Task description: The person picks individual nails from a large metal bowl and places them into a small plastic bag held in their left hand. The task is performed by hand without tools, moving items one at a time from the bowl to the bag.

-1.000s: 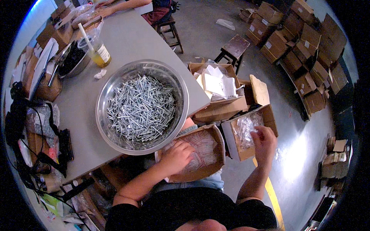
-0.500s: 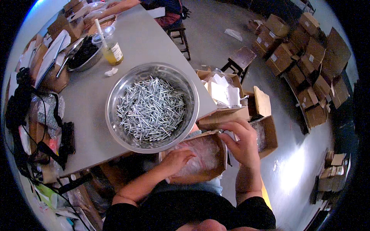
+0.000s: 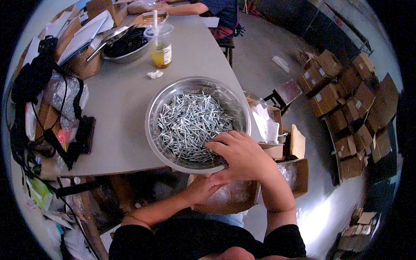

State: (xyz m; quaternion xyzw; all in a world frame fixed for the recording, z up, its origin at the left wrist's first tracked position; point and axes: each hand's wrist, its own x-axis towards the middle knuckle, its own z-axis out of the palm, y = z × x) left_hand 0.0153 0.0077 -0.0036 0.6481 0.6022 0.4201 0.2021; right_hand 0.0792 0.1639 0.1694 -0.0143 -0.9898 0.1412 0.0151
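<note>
A wide steel bowl [image 3: 152, 113] heaped with several silver screws [image 3: 188, 125] sits at the grey table's near edge. My right hand [image 3: 239, 154] reaches into the bowl's near side, fingers spread and curled over the screws; whether it grips any I cannot tell. My left hand [image 3: 203, 187] lies lower, under the bowl's rim, resting on a clear plastic bag in an open cardboard box [image 3: 234, 197] on my lap. Its fingers are partly hidden by the right hand.
Another person's arm [image 3: 182, 8] works at the table's far end beside a dark bowl [image 3: 128, 45], a lidded drink cup [image 3: 161, 41] and papers. Cables and bags crowd the table's left. Open boxes [image 3: 277, 130] stand at my right; stacked cartons [image 3: 346, 99] line the floor.
My right hand left the box of bags at my right and moved up-left into the screw bowl. The left hand stayed at the lap box. My head turned, shifting the view.
</note>
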